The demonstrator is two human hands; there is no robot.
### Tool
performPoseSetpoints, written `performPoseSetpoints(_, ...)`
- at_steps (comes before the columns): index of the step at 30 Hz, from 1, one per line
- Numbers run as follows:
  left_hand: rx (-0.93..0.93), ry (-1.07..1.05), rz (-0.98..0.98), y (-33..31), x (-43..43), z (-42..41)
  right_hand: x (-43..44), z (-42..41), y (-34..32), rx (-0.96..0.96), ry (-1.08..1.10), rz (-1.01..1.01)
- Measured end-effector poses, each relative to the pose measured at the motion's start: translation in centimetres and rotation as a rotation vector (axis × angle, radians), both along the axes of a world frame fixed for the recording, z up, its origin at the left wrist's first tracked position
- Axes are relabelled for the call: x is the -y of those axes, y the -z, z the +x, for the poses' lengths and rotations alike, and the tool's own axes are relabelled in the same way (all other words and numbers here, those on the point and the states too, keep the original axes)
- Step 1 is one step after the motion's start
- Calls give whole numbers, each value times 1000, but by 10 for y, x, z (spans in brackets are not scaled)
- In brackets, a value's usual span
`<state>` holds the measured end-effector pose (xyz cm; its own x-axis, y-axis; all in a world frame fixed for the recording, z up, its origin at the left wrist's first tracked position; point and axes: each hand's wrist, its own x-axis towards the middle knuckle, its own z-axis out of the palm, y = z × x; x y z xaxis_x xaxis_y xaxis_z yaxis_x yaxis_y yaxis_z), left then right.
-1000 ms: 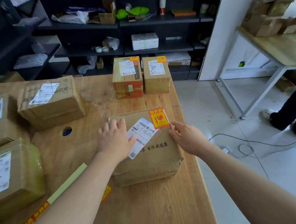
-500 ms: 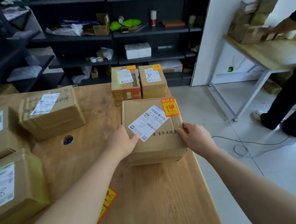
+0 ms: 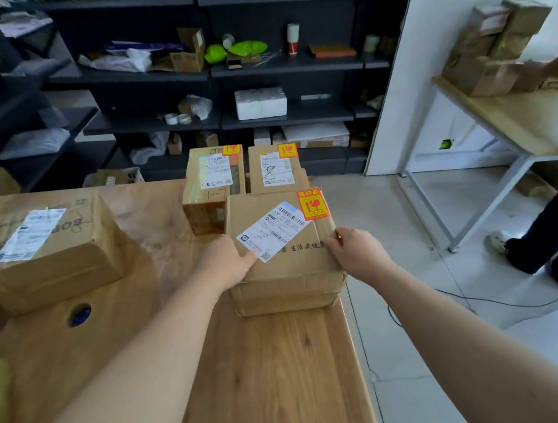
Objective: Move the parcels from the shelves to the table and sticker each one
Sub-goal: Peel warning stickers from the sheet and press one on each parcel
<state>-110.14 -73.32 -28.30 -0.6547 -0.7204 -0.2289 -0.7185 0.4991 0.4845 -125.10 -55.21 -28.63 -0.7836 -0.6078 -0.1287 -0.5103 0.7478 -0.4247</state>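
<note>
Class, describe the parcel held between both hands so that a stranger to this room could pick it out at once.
Start at the wooden table, at its right edge. The parcel lies there, nearest the person, gripped by the left hand and right hand. Unlike the two smaller boxes behind it, its white label sits slanted.

The near parcel (image 3: 290,268) lay at the right edge of the tabletop (image 3: 271,384), held between the left hand (image 3: 228,263) on its left side and the right hand (image 3: 358,254) on its right. Two parcels (image 3: 212,183) stood side by side just behind it, and another parcel (image 3: 44,249) lay well to the left. The shelves (image 3: 290,65) stood beyond the tabletop, with a second table (image 3: 519,117) off to the right.
</note>
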Motion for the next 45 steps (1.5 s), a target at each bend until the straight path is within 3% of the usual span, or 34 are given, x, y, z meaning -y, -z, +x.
performPoseSetpoints(5, -12, -21, 17, 8, 4, -5, 4, -14, 3, -10, -46, -4)
performPoseSetpoints(13, 114, 79, -408, -26, 0, 10, 25, -1, -13, -228, -191, -57)
performPoseSetpoints(23, 245, -76, -553, -57, 70, 138, 146, 92, -52, -328, -483, -107)
performPoseSetpoints(31, 332, -231, -452, -44, 193, 252, 269, 181, -44, -263, -599, -121)
performPoseSetpoints(38, 370, -214, -328, -14, 288, 275, 359, 208, -10, -181, -519, -1)
performPoseSetpoints(45, 179, -220, -163, 16, 337, 264, 397, 216, 8, -7, -495, 94)
